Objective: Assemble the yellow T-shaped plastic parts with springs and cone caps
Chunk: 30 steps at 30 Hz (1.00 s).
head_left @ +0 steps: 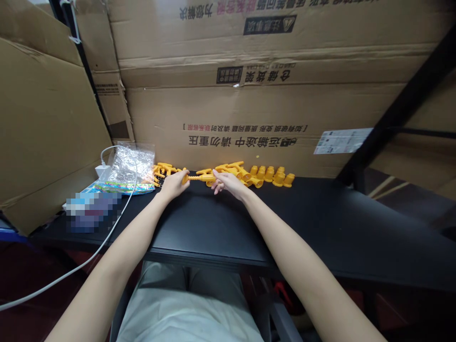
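Between my two hands runs a yellow plastic part with a ridged, screw-like shaft [195, 178]. The fingers of my left hand [173, 184] are closed around its left end. At the other end, my right hand [230, 183] pinches the thicker yellow section, its lower fingers curled loosely. Just behind my right hand lies a pile of yellow plastic pieces [237, 167], some with round, cup-like ends. Several yellow cup-shaped pieces [279, 177] stand in rows to the right. More small yellow parts [166, 168] lie behind my left hand.
A clear plastic bag [131, 164] with a colourful edge lies on the left of the black table [213, 223]. A white cable [119, 221] crosses the table there, beside a blurred-out item [93, 212]. Cardboard [228, 107] stands along the back, another cardboard panel [46, 114] at left.
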{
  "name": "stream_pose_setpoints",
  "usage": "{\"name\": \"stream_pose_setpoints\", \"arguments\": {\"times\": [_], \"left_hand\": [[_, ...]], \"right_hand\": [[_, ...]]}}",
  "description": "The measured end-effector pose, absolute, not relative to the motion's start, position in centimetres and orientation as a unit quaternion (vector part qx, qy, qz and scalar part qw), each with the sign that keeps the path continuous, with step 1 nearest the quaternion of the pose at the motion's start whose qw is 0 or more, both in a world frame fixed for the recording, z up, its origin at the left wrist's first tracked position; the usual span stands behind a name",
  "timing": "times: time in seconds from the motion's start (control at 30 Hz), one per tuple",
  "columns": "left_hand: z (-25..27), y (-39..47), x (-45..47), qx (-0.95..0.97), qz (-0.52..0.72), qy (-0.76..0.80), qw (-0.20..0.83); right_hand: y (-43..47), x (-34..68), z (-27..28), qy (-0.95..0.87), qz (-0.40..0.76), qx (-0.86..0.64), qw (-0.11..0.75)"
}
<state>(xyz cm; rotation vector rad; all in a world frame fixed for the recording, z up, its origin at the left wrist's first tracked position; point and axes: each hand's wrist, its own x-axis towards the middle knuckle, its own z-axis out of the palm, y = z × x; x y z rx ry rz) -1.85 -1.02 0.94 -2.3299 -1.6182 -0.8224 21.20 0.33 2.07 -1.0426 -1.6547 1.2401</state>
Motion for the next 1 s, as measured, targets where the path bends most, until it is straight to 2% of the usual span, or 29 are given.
{"name": "stream_pose_setpoints", "arguments": {"times": [0.43,0.83,1.0], "left_hand": [[1.0,-0.8,-2.1,-0.778,-0.321,-0.530,0.104],[0.5,-0.6,-1.8,-0.774,-0.342,-0.510,0.158],[0.5,-0.8,-1.6,-0.774,-0.327,-0.517,0.166]], "right_hand": [[0.1,21.0,2.4,-0.696,0.429,-0.350,0.457],[-0.7,19.5,3.3,-0.511,0.571,-0.456,0.454],[-0.8,19.5,3.7,-0.470,0.619,-0.480,0.407]]}}
